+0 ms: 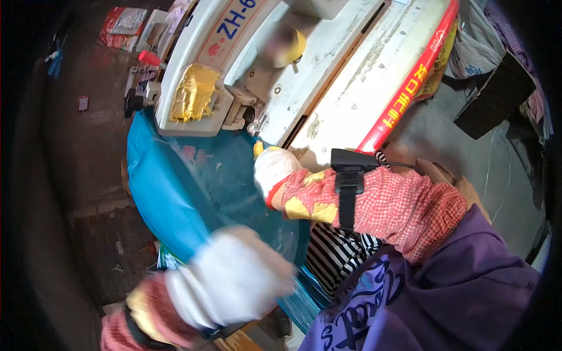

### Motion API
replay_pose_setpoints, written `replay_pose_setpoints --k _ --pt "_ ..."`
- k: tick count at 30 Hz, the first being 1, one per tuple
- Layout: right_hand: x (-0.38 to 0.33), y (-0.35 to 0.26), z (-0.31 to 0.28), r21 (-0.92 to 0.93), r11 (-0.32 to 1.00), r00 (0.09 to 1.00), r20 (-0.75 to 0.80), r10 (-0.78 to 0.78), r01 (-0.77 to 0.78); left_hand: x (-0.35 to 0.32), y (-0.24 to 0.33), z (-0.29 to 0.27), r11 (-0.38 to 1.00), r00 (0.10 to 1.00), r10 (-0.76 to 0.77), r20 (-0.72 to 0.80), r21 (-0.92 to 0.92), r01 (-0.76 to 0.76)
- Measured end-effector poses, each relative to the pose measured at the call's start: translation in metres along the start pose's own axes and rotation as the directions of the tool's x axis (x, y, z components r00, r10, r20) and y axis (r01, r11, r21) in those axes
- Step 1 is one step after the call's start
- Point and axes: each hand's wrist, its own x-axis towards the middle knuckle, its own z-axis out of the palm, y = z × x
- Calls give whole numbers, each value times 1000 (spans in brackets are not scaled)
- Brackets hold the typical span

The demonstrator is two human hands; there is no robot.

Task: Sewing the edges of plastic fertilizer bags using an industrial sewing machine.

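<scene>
A large piece of glossy blue plastic sheeting (167,190) hangs under the head of a white sewing machine (193,64) and bulges on its left side. My right hand (275,169), in a white glove with a yellow fingertip, is closed at the sheeting's upper right edge, just below the presser foot (253,127). Most of its fingers are hidden from view. Lower down, my left hand (234,275) passes in front of the sheeting, also white-gloved. Motion smears it, so its fingers and any contact with the plastic are unclear.
A yellow thread spool (297,48) stands behind the machine's arm. Along the white machine bed (351,88) runs a red strip (410,82). A black cardboard flap (496,96) lies at the right. At upper left sits a red packet (123,28).
</scene>
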Motion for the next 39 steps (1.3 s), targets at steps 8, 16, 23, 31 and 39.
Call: replay_pose_setpoints --k 8,16,23,31,39 --pt "28 3 -25 -29 1000 966 259 12 -5 -2 -68 79 909 933 -269 -238 258 327" --pt "20 -9 -8 390 919 989 102 -105 58 -59 -198 93 654 433 -555 -711 -51 755" --pt "51 -15 22 -77 895 869 -218 -444 438 -136 -40 75 608 669 -613 -420 290 739" --pt "45 -92 -18 37 770 765 -156 -625 636 -256 28 42 227 284 43 -958 286 931" --pt "-1 -53 -81 951 298 988 -45 -148 88 -329 -80 139 -159 -227 -707 -669 -163 974"
